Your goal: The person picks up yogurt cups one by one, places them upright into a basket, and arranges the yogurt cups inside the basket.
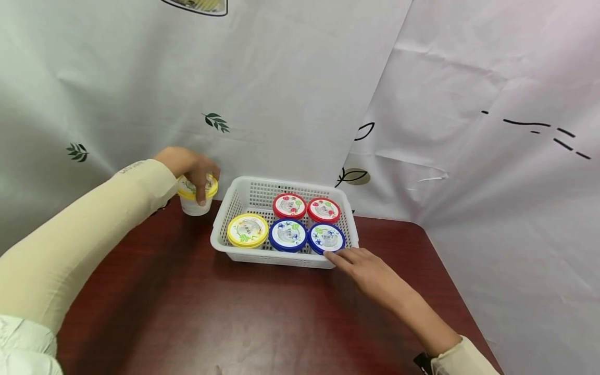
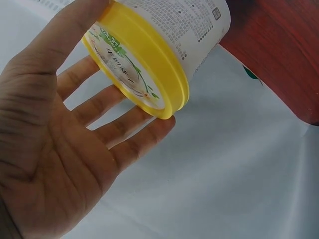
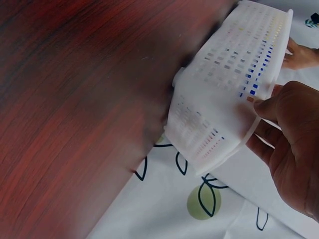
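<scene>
My left hand [image 1: 191, 165] grips a yellow-lidded tub [image 1: 196, 205] from above, just left of the white basket [image 1: 276, 257]. In the left wrist view, the thumb and fingers of that hand [image 2: 75, 144] hold the yellow lid rim of the tub [image 2: 149, 59]. My right hand [image 1: 367, 271] holds the basket's near right corner. The right wrist view shows the thumb of the right hand [image 3: 294, 144] on the basket's outer wall [image 3: 219, 94] and its fingers over the rim. Inside the basket stand a yellow-lidded tub [image 1: 247, 230], two blue-lidded tubs [image 1: 288, 235] and two red-lidded tubs [image 1: 289, 205].
The basket stands on a dark red wooden table [image 1: 262, 317], near its back edge. Behind and to the right hangs a pale sheet [image 1: 290, 104] with printed leaves. The back left part of the basket, behind the yellow-lidded tub, shows its bare grid floor.
</scene>
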